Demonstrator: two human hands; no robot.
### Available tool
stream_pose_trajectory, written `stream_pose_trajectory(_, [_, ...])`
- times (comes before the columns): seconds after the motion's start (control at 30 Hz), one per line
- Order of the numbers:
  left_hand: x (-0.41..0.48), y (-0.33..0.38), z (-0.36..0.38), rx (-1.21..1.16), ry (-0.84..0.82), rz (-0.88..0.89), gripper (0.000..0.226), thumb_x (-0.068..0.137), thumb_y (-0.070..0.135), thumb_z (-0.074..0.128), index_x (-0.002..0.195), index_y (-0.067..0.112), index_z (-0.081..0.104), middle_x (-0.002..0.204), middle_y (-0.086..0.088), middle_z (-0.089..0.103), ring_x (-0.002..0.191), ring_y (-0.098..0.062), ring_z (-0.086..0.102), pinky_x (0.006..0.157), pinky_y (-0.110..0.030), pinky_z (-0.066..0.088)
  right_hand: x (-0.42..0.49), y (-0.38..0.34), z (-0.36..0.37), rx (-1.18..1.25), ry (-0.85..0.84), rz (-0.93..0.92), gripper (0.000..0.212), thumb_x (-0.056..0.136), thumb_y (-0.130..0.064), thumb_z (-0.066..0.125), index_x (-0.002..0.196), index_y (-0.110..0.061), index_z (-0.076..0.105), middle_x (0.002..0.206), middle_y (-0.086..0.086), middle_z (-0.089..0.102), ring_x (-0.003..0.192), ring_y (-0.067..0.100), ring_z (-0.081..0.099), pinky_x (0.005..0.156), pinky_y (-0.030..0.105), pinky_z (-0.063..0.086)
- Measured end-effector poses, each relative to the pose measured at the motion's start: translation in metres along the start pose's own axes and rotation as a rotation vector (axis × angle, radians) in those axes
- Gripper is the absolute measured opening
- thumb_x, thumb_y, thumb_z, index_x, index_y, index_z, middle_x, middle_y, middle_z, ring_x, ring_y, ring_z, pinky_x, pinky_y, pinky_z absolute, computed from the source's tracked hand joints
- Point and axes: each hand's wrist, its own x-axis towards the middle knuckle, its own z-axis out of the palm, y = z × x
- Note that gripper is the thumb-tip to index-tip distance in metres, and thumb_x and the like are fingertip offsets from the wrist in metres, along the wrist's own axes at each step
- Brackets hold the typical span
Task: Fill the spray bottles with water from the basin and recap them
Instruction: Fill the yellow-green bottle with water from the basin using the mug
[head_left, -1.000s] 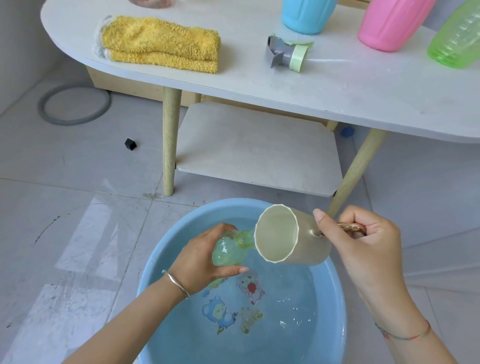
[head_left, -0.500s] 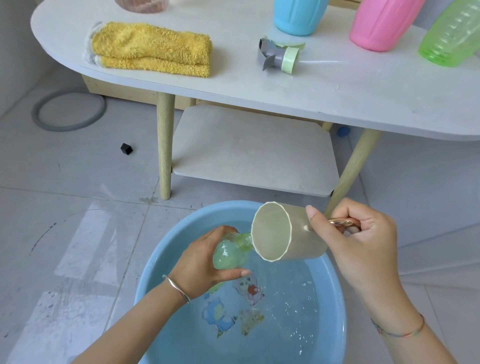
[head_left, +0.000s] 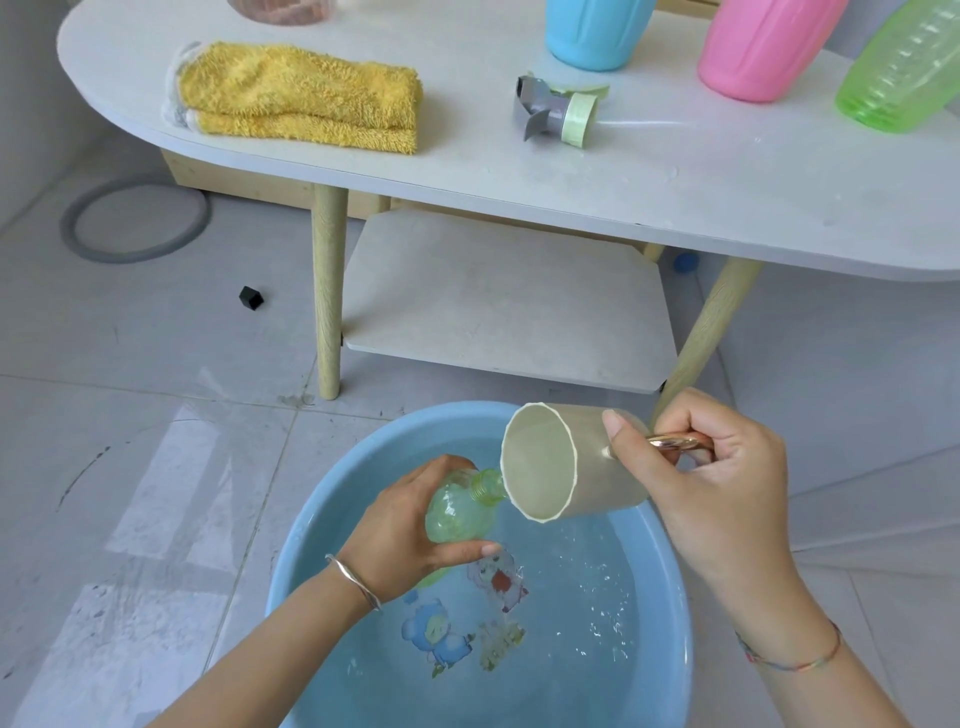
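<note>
Water basin (head_left: 291, 545) sits below you; your left hand (head_left: 400, 525) grips the green bottle (head_left: 460, 512), your right hand (head_left: 711, 483) holds the tipped cup (head_left: 576, 467) by its handle.

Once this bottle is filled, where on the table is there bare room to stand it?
The widest bare patch is the tabletop front, right of the spray head, before the pink bottle and green bottle. A narrower gap lies between the yellow towel and the spray head. The lower shelf is bare too. The back edge is crowded with bottles.
</note>
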Motion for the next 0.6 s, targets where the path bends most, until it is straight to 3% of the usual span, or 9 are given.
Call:
stream_pose_trajectory(0.1, [-0.0007,0.0005,0.0006,0.003,-0.007,-0.003,0.072,0.058,0.087,0.055,0.115,0.047,0.038,0.116,0.027,0.054,0.109,0.003,0.053,0.092,-0.015,0.043,-0.0008,0.0008,0.0012,-0.007,-0.014,-0.022,0.045,0.075,-0.018,0.073,0.052,-0.002,0.038,0.053,0.004,0.039,0.052,0.007,0.033,0.054,0.013,0.028])
stream_pose_trajectory(0.33, [-0.0002,0.0010,0.0019,-0.012,-0.007,-0.011,0.074,0.057,0.087,0.056,0.116,0.046,0.040,0.116,0.026,0.055,0.109,0.002,0.053,0.095,-0.024,0.045,-0.0006,0.0030,0.0020,-0.050,-0.020,-0.069,0.044,0.076,-0.019,0.072,0.052,-0.005,0.038,0.055,0.000,0.038,0.055,0.009,0.036,0.056,0.014,0.028])
stream_pose_trajectory(0.6, [-0.0007,0.0009,0.0033,-0.018,-0.013,-0.013,0.074,0.057,0.087,0.055,0.116,0.046,0.039,0.116,0.025,0.056,0.108,0.002,0.054,0.095,-0.026,0.046,-0.0013,0.0006,0.0032,-0.076,-0.031,-0.116,0.045,0.077,-0.031,0.069,0.054,-0.014,0.035,0.058,-0.001,0.038,0.058,0.014,0.038,0.058,0.018,0.030])
